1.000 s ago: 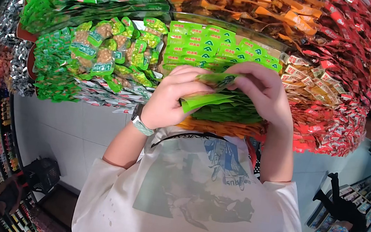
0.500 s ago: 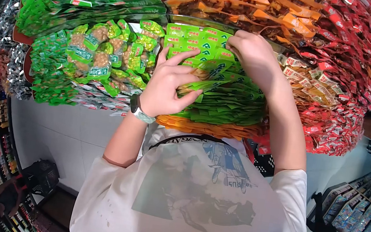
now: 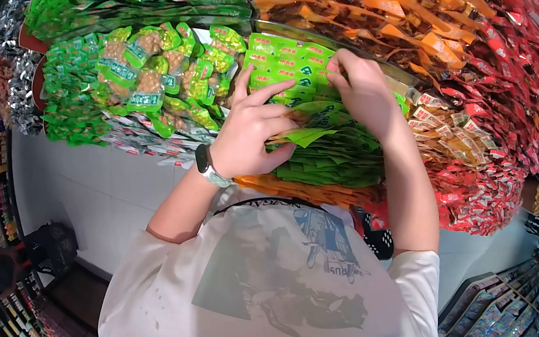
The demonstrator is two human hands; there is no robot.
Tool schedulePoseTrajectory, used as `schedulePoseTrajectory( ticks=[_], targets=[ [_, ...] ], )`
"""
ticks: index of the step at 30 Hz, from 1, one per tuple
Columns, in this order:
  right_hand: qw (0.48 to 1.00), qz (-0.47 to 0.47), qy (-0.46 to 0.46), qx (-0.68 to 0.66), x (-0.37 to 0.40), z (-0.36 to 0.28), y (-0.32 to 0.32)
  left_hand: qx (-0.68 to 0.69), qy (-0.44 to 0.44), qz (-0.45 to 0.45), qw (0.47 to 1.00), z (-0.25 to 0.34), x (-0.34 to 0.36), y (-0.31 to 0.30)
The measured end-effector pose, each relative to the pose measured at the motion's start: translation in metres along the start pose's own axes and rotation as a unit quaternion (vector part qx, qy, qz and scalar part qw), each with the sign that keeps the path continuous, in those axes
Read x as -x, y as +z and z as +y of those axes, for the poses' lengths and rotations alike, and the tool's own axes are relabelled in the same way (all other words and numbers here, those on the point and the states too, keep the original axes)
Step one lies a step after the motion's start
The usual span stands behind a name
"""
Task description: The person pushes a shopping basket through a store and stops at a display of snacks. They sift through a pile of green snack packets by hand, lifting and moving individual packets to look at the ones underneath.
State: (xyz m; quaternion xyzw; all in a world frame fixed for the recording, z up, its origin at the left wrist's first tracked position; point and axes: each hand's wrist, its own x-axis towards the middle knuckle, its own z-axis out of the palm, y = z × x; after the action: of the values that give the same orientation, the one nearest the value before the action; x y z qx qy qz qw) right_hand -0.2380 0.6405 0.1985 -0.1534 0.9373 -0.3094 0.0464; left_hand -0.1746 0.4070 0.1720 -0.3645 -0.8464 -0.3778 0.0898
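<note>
Bright green flat packets point(image 3: 281, 66) lie in overlapping rows at the middle of the display. My left hand point(image 3: 258, 125), with a dark watch at its wrist, holds a few loose green packets point(image 3: 306, 135) between thumb and fingers; its forefinger stretches over the rows. At the right end of the rows, my right hand point(image 3: 365, 89) bends its fingers down onto a green packet, with thumb and forefinger close together. Stacked darker green packets point(image 3: 336, 164) fill the space below both hands. Clear-fronted packets of nuts point(image 3: 151, 74) lie left of my left hand.
Orange packets point(image 3: 370, 9) lie beyond a clear divider point(image 3: 303, 34). Red packets point(image 3: 498, 133) heap up at the right, dark green ones point(image 3: 141, 3) at the upper left. A black basket point(image 3: 52, 247) stands on the grey floor point(image 3: 84, 196). Stocked shelves line both sides.
My right hand has shifted slightly down at the right end of the rows, its fingers still bent. The packets in my left hand now lie lower and flatter. The view has shifted a little.
</note>
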Motion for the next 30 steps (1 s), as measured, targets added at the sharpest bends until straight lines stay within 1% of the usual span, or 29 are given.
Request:
schedulePoseTrajectory(
  ticks=[2,5,8,11,14,15,17,18,20,23,25,30],
  targets=[
    [0.998,0.035,0.024,-0.041,-0.003,-0.002,-0.001,0.000,0.001,0.005,1.000,0.000,0.001,0.001],
    [0.993,0.105,-0.045,-0.038,-0.004,-0.007,0.008,0.001,0.000,0.011,1.000,0.001,0.002,0.002],
    [0.996,0.062,-0.023,-0.061,-0.004,-0.006,0.014,-0.002,-0.001,0.014,1.000,0.003,0.002,0.002],
    [0.998,0.026,-0.033,-0.052,-0.006,-0.003,0.016,-0.013,-0.003,0.011,1.000,0.006,0.004,0.002],
    [0.996,0.032,-0.054,-0.069,-0.006,0.006,0.017,-0.025,0.011,0.017,1.000,0.007,0.005,0.002],
    [0.994,0.061,-0.073,-0.060,-0.003,0.004,0.014,-0.029,0.017,0.020,0.999,0.007,0.005,0.001],
    [0.986,0.118,-0.111,-0.041,0.006,-0.001,0.004,0.019,0.015,0.025,0.999,0.001,0.011,0.007],
    [0.989,0.102,-0.109,-0.004,0.010,0.000,0.001,0.043,0.013,0.028,0.999,0.001,0.012,0.008],
    [0.990,0.072,-0.102,0.067,0.020,0.004,-0.003,0.021,0.016,0.015,1.000,0.003,0.012,0.005],
    [0.981,0.094,-0.129,0.113,0.023,0.001,-0.007,0.002,0.033,0.001,0.999,0.003,0.006,0.001],
    [0.980,0.089,-0.125,0.125,0.024,0.005,-0.007,0.002,0.034,-0.011,0.999,0.000,0.006,0.000],
    [0.982,0.079,-0.117,0.122,0.027,0.013,-0.002,0.029,0.017,0.008,0.999,-0.005,0.011,0.006]
  ],
)
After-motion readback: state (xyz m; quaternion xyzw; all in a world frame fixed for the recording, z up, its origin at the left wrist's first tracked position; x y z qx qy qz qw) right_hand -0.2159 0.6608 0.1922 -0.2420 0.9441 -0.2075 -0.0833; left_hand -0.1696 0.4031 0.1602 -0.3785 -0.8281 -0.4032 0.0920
